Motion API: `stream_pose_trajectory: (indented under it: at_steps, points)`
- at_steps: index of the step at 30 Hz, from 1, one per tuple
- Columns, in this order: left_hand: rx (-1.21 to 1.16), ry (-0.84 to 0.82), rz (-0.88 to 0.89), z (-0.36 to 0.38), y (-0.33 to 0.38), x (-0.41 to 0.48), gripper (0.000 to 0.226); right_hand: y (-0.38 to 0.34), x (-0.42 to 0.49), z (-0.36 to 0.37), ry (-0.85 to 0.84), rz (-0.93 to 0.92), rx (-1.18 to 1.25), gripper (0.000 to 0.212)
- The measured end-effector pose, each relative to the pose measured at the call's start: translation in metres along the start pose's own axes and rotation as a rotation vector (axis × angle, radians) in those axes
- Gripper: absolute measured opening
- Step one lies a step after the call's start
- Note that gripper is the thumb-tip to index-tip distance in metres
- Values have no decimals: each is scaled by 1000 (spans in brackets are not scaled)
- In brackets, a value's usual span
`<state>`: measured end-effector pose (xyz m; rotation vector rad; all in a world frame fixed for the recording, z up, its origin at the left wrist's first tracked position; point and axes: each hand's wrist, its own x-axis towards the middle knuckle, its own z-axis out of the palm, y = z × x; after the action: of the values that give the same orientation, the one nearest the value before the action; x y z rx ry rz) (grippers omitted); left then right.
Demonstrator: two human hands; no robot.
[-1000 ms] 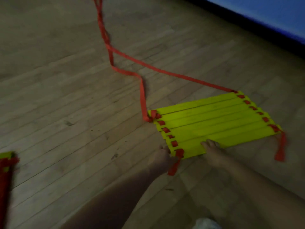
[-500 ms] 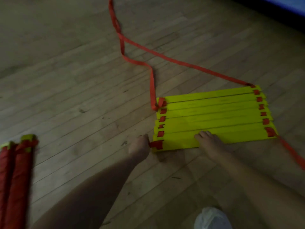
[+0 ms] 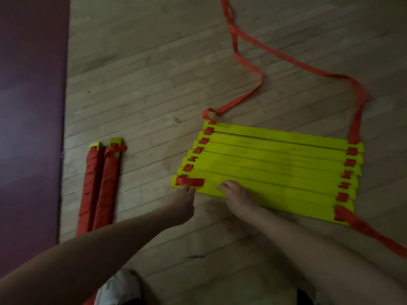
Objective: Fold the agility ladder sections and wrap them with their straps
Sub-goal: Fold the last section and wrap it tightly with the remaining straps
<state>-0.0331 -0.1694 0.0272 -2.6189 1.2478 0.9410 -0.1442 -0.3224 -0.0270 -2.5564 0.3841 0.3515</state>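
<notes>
Several yellow ladder rungs (image 3: 275,166) lie side by side on the wooden floor, joined at both ends by red straps. Long red strap (image 3: 251,69) trails from the far corners toward the top of the view, and another strap end (image 3: 374,235) runs off to the lower right. My left hand (image 3: 181,204) pinches the red strap piece (image 3: 191,181) at the near left corner of the nearest rung. My right hand (image 3: 236,195) rests with curled fingers on that nearest rung's edge.
Two folded ladder bundles (image 3: 99,186) wrapped in red strap lie side by side to the left. A dark purple mat (image 3: 30,106) covers the floor at far left. A white shoe (image 3: 120,289) shows at the bottom edge.
The view has swung left and down, bringing both wrapped bundles and the mat into sight. My left hand has laid the short red strap end over the nearest rung's corner.
</notes>
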Motion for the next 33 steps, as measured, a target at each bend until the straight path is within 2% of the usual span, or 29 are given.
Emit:
stream_pose_trajectory:
  at_steps: [2, 5, 7, 9, 11, 13, 14, 15, 16, 18, 19, 21, 23, 25, 27, 29, 31, 33]
  points:
    - [-24, -29, -14, 12, -13, -12, 52, -10, 1, 1, -13, 47, 61, 53]
    - [-205, -35, -69, 25, -16, -21, 53, 4, -10, -1, -33, 103, -172, 45]
    - [-459, -4, -161, 32, -9, -21, 49, 22, -23, -5, -43, 173, -258, 44]
    - [-730, 34, -274, 39, -2, -18, 45, 37, -34, -10, -23, 238, -242, 48]
    - [-990, -29, -379, 45, 8, -13, 43, 44, -41, -16, -15, 275, -237, 48]
    - [-1228, -72, -443, 50, 19, -5, 25, 43, -45, -21, 4, 268, -335, 52]
    - [-1309, -65, -457, 48, 23, -3, 12, 41, -47, -22, 17, 237, -393, 57]
    - [-1361, -59, -470, 46, 25, 0, 9, 40, -48, -22, 24, 210, -432, 64]
    - [-1385, -60, -455, 42, 28, 1, 13, 40, -49, -22, 52, 206, -434, 69]
    - [-1628, -162, -438, 34, 34, 6, 20, 44, -50, -18, 79, 213, -395, 71]
    - [-1738, -160, -467, 31, 36, 8, 16, 44, -52, -17, 86, 211, -391, 71]
    - [-1797, -126, -444, 30, 46, 12, 9, 45, -57, -14, 105, 192, -375, 66]
    - [-1848, -58, -565, 39, 53, 19, 16, 45, -62, -12, 92, 168, -295, 57]
    - [-1903, -34, -606, 47, 56, 26, 24, 47, -65, -8, 98, 152, -215, 48]
    - [-1962, 19, -622, 49, 57, 32, 21, 49, -67, -5, 116, 117, -196, 43]
    - [-2004, 44, -630, 50, 58, 36, 9, 48, -67, -6, 139, 101, -165, 45]
    - [-1999, 76, -635, 49, 59, 41, 10, 49, -66, -11, 101, 149, -90, 53]
    - [-1954, 137, -663, 44, 60, 44, 12, 49, -65, -15, 121, 163, -90, 52]
